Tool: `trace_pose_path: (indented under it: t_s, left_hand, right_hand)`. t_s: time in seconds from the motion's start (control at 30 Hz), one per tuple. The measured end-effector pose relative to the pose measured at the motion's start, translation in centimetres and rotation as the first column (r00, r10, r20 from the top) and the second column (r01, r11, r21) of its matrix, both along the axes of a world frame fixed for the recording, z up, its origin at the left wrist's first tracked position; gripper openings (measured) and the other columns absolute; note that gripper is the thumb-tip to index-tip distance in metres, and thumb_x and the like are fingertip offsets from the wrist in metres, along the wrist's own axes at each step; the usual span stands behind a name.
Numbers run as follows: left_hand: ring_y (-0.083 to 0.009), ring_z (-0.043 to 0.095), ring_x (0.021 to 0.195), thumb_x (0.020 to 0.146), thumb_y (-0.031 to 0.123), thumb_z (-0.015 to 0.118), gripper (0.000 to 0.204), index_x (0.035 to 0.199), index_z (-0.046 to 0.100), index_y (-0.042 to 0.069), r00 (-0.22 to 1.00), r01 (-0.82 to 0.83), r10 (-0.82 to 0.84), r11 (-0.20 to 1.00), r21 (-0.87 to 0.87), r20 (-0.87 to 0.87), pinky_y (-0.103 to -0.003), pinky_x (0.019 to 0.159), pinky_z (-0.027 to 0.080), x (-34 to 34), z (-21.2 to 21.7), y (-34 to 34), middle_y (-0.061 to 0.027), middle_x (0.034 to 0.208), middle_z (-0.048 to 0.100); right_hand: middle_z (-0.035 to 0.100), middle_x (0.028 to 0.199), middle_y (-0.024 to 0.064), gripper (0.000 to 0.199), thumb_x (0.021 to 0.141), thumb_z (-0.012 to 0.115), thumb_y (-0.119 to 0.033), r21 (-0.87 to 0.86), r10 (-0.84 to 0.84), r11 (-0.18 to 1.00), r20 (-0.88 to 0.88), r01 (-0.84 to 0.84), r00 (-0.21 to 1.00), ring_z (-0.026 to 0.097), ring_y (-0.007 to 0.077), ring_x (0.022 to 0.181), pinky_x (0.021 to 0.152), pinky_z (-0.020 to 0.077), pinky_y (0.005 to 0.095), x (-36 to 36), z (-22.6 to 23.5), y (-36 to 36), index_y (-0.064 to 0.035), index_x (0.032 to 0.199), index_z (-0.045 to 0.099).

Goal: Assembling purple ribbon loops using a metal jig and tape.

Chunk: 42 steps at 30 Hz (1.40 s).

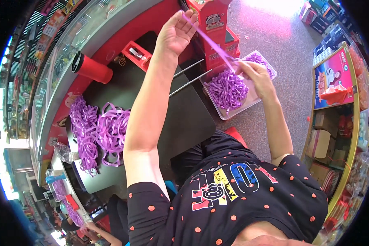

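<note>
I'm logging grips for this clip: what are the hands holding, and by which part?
One purple ribbon strip, stretched taut: left hand pinches its upper end, right hand its lower end, above the tray.

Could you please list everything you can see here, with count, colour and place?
ribbon strip: one, purple, stretched taut between both hands
clear tray: one, transparent, right of the dark table, holding purple ribbon pieces
ribbon heap: one loose pile, purple, left end of the table
dark table: one, black, centre
metal rods: two, silver, on the table by the tray
cup: one, red, on its side, upper left
red carton: one, top centre
left hand: raised, pinching the strip's upper end
right hand: over the tray, pinching its lower end
</note>
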<state>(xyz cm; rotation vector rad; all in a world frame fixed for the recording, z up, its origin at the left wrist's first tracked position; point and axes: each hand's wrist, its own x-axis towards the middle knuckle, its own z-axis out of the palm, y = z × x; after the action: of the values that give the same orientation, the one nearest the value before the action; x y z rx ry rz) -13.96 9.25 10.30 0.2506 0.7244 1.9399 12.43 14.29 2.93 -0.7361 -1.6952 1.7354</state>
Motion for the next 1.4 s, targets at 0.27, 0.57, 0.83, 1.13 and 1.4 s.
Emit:
trace_pose_path:
  t_s: [0.27,0.57,0.83,1.13,1.4]
  left_hand:
    - [-0.0316,0.058,0.106,0.087,0.011,0.06,0.012,0.096,0.06,0.003,0.994,-0.097,0.085,0.972,-0.216,-0.062,-0.047,0.096,0.046,-4.5,-6.4,0.1,-0.0153,0.107,0.063]
    - [-0.0382,0.059,0.1,0.086,0.01,0.052,0.034,0.118,0.05,-0.002,-0.325,-0.668,-0.381,0.74,-0.075,-0.866,-0.043,0.084,0.049,1.0,-4.7,-5.3,-0.0255,0.113,0.056]
    - [-0.0163,0.066,0.082,0.087,0.014,0.059,0.024,0.106,0.065,0.0,0.115,-0.527,-0.233,0.81,-0.258,-0.966,-0.027,0.075,0.05,1.8,-6.0,-6.2,-0.0126,0.09,0.069]
    - [-0.0118,0.063,0.083,0.089,0.01,0.059,0.018,0.102,0.066,0.001,0.424,-0.4,-0.063,0.882,-0.249,-0.903,-0.024,0.078,0.048,3.4,-7.2,-7.0,-0.0071,0.088,0.068]
    - [-0.0146,0.063,0.083,0.085,0.01,0.064,0.013,0.094,0.068,0.003,0.175,-0.47,-0.055,0.873,-0.132,-0.983,-0.027,0.076,0.048,2.6,-7.6,-7.3,-0.0064,0.089,0.066]
  right_hand:
    - [0.066,0.082,0.0009,0.021,0.092,0.06,-0.018,-0.043,0.132,0.99,-0.022,-0.133,0.991,0.058,0.0059,0.073,0.069,0.0471,0.0194,-5.6,-6.8,0.6,-0.0008,0.101,0.069]
    - [0.066,0.083,0.0026,0.018,0.092,0.058,-0.014,-0.242,0.059,0.964,-0.213,-0.111,0.975,0.047,0.0031,0.062,0.058,0.0391,0.0169,-8.3,-8.9,-1.2,0.0004,0.098,0.067]
    - [0.068,0.085,0.0031,0.018,0.089,0.063,-0.018,-0.261,0.02,0.962,-0.22,-0.078,0.975,0.059,0.0054,0.073,0.063,0.0456,0.018,-9.2,-7.7,0.5,-0.0022,0.096,0.067]
    - [0.067,0.085,0.0028,0.019,0.089,0.063,-0.018,-0.014,0.263,0.964,-0.09,-0.266,0.961,0.062,0.0089,0.079,0.074,0.0491,0.0225,-9.4,-6.6,1.0,-0.0007,0.097,0.067]
    - [0.067,0.085,0.0026,0.021,0.088,0.065,-0.018,-0.1,0.292,0.948,-0.116,-0.303,0.949,0.061,0.0089,0.08,0.075,0.049,0.0232,-10.2,-8.1,-0.6,0.0006,0.096,0.067]
